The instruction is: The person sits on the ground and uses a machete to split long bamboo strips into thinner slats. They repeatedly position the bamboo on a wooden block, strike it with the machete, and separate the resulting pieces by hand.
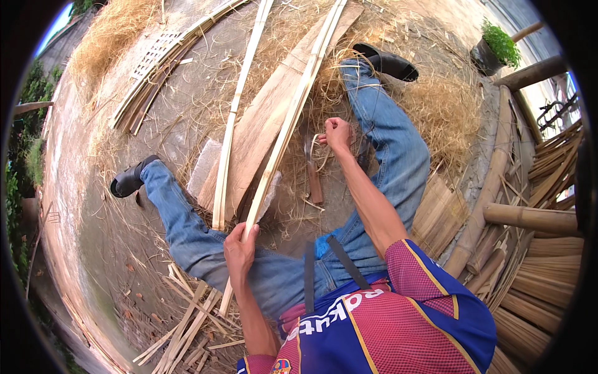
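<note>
My left hand [240,254] is wrapped around the near part of a long, pale bamboo strip [278,149], whose tail passes below the hand. The strip slants up and away over a broad wooden board [265,121]. Another bamboo strip [232,134] lies on the board to its left. My right hand [336,134] is closed in a pinch in front of my right knee, with a thin, pale sliver [316,144] curling from its fingers. Just below it, a knife with a wooden handle [315,184] rests on the ground; its blade is partly hidden.
My legs [392,134] spread on either side of the board. Curly shavings [442,118] are heaped at the right and far left. Bundled strips [156,71] lie at the far left, cut pieces [187,327] at the near left. Bamboo poles [529,217] and a potted plant [495,50] stand right.
</note>
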Action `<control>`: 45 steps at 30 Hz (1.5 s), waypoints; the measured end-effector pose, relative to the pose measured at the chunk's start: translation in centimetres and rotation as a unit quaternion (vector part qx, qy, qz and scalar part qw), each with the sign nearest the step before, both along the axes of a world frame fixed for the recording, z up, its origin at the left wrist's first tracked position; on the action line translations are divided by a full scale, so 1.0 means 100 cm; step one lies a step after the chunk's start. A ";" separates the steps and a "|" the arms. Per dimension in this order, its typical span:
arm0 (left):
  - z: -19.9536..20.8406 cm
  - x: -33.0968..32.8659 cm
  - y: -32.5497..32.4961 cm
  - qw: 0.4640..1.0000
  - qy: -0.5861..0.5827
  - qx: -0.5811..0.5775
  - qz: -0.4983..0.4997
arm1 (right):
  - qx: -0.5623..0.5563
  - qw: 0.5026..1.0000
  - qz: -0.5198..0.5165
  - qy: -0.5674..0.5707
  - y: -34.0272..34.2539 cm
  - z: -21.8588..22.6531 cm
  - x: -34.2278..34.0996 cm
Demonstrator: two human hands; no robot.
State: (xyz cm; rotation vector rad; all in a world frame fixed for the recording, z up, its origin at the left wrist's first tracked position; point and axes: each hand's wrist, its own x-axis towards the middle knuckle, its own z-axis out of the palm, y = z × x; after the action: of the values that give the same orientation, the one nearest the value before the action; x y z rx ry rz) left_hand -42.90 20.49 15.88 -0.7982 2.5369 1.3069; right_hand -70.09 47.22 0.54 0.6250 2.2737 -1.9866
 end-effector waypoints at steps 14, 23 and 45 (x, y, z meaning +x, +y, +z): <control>-0.001 0.000 0.002 1.000 0.002 -0.003 0.004 | 0.169 0.934 -0.128 0.289 0.024 0.024 -0.027; -0.007 0.003 0.002 1.000 0.018 -0.025 0.004 | -0.119 0.906 -0.194 0.356 0.084 0.215 0.018; -0.004 0.006 -0.018 0.962 0.026 0.261 0.071 | 0.167 0.709 0.666 0.161 -0.045 0.126 0.209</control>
State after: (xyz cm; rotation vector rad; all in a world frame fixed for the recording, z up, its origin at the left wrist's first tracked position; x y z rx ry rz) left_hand -42.34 18.68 15.50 -0.8390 2.0353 1.9440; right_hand -49.19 42.72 13.15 -1.1851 2.0451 -0.9222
